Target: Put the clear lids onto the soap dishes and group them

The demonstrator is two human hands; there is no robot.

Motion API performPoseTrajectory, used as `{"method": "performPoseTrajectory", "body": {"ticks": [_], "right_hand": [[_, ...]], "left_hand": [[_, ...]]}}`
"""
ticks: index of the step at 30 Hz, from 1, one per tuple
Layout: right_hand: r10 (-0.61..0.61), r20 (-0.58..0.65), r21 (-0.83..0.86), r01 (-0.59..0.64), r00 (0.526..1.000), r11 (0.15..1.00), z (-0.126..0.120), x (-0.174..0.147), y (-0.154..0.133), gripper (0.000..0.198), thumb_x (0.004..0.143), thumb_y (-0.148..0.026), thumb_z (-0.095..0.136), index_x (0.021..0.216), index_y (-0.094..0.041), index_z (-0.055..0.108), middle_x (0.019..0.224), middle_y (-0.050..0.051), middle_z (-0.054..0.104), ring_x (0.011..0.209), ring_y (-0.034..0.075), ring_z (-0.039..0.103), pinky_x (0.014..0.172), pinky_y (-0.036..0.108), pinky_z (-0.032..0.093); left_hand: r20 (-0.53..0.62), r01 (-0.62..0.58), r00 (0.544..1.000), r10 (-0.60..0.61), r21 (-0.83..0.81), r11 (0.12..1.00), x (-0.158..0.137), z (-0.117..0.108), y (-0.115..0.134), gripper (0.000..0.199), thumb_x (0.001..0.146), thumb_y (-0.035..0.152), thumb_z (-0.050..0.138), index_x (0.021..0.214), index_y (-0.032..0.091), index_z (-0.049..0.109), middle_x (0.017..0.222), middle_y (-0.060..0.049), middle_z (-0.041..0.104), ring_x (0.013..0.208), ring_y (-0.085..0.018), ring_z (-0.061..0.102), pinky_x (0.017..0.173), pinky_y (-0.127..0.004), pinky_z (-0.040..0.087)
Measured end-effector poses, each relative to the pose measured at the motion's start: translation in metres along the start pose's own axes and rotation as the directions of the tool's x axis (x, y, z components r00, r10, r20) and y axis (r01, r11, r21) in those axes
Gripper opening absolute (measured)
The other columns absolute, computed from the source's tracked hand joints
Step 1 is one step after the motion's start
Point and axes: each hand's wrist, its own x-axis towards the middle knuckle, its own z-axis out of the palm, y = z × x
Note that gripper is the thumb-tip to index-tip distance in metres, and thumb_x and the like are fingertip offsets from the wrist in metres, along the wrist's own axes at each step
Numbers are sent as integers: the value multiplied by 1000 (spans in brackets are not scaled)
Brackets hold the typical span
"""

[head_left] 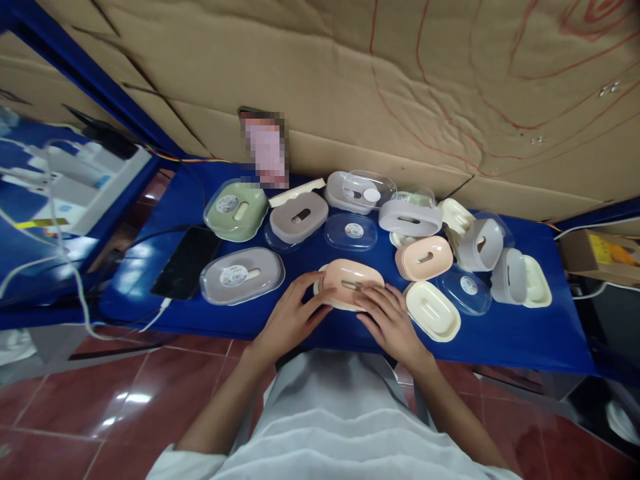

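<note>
At the front edge of the blue table, a peach oval plastic soap box (350, 272) with a slot in its top sits on a cream base that peeks out at its left. My left hand (297, 308) grips the left end, thumb and fingers around it. My right hand (393, 317) presses on the right end, its fingers closed over the front rim and partly hiding the slot. Just right of my right hand lie a cream tray (434, 312) and a second peach soap box (425, 259). A clear lid (351, 232) with a round label lies behind.
Left stand a grey soap box (243, 275), a green one (237, 210) and a black phone (186, 263) on a white cable. Several grey boxes, cream trays and clear lids fill the back and right. A cardboard wall (320, 80) rises behind the table (545, 337).
</note>
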Motion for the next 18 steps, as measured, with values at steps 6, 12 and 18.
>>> {"method": "performPoseTrajectory", "body": {"ticks": [6, 12, 18], "right_hand": [[-20, 59, 24, 19, 998, 1000, 2, 2, 3, 44, 109, -14, 56, 152, -23, 61, 153, 10, 68, 152, 25, 55, 129, 51, 42], [-60, 111, 29, 57, 992, 998, 2, 6, 1, 44, 110, -13, 53, 152, -23, 61, 150, 7, 70, 156, 25, 51, 131, 53, 42], [-93, 82, -50, 98, 992, 994, -26, 35, 23, 44, 111, -15, 50, 153, -23, 60, 159, 10, 63, 154, 26, 52, 129, 53, 42]], "left_hand": [[-5, -6, 1000, 6, 31, 999, 2, -1, -2, 25, 101, 20, 74, 125, 21, 66, 145, -18, 62, 140, -35, 62, 110, -52, 62], [80, -30, 996, 26, 48, 998, 2, -2, -3, 16, 102, 21, 71, 118, 19, 68, 152, -16, 64, 147, -36, 59, 116, -53, 59], [27, 35, 999, -35, 3, 999, 0, -4, 1, 15, 100, 23, 75, 113, 21, 66, 143, -13, 70, 142, -34, 62, 114, -51, 59]]}}
